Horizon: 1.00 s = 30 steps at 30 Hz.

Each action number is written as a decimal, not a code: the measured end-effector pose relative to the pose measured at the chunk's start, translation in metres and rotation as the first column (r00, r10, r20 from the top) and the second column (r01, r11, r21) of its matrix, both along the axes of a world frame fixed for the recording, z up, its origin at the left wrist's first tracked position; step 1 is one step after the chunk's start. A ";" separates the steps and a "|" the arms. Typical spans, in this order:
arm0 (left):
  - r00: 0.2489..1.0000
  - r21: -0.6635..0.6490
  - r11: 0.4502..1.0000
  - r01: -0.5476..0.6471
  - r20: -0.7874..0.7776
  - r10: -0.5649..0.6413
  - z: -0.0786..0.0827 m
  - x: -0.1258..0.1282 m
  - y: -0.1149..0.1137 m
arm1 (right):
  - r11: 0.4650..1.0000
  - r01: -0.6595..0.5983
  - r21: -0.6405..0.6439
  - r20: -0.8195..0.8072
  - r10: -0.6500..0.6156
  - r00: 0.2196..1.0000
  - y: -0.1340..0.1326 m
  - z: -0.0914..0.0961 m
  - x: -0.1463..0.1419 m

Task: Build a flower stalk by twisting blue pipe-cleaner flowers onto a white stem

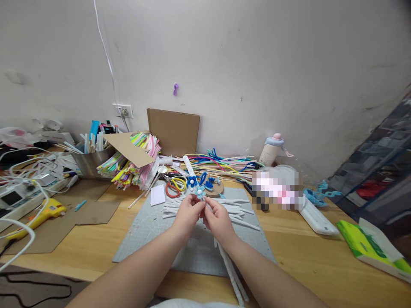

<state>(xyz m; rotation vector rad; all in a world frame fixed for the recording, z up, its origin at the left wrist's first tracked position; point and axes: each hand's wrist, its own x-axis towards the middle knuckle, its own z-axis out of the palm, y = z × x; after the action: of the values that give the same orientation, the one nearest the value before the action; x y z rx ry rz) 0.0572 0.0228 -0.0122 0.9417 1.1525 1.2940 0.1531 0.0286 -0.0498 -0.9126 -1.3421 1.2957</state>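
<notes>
Both my hands meet over a grey cutting mat [144, 239]. My left hand [188, 214] and my right hand [218, 218] are closed in a pinch on a small blue and white pipe-cleaner flower [201, 192]. Its long white pipe-cleaner stem [233, 273] runs down under my right forearm toward me. Just beyond my hands, several loose white pipe cleaners [237, 209] lie on the mat. Behind the flower, more blue flowers [192, 181] stand on a small round wooden base [216, 188].
Coloured pipe cleaners [135, 169] spill from a cardboard box at the back left. Scissors [175, 186], a yellow glue gun [45, 214], a metal tub of tools [91, 160], a bottle [272, 149], a white case [317, 218] and a green box [369, 248] are spread over the wooden table.
</notes>
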 end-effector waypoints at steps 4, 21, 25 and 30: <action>0.999 0.006 1.000 0.019 0.030 -0.020 -0.002 -0.002 0.001 | 0.997 -0.063 -0.045 -0.074 0.060 0.995 0.001 0.006 0.001; 0.994 0.029 0.996 0.087 0.066 -0.089 -0.011 -0.007 0.005 | 0.997 -0.074 -0.007 -0.052 0.074 0.996 -0.003 0.013 0.003; 0.979 0.054 0.986 0.155 0.127 -0.161 -0.014 -0.009 0.005 | 0.995 -0.090 -0.050 -0.095 0.085 0.992 -0.001 0.013 0.003; 0.966 0.036 0.991 0.130 0.221 -0.135 -0.015 -0.012 0.007 | 0.994 -0.051 -0.095 -0.141 0.037 0.989 0.005 0.009 0.005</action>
<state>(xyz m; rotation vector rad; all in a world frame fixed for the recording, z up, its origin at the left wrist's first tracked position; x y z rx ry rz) 0.0452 0.0295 -0.0276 0.8498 0.8895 1.2695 0.1578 0.0341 -0.0408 -0.8471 -1.2053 1.4431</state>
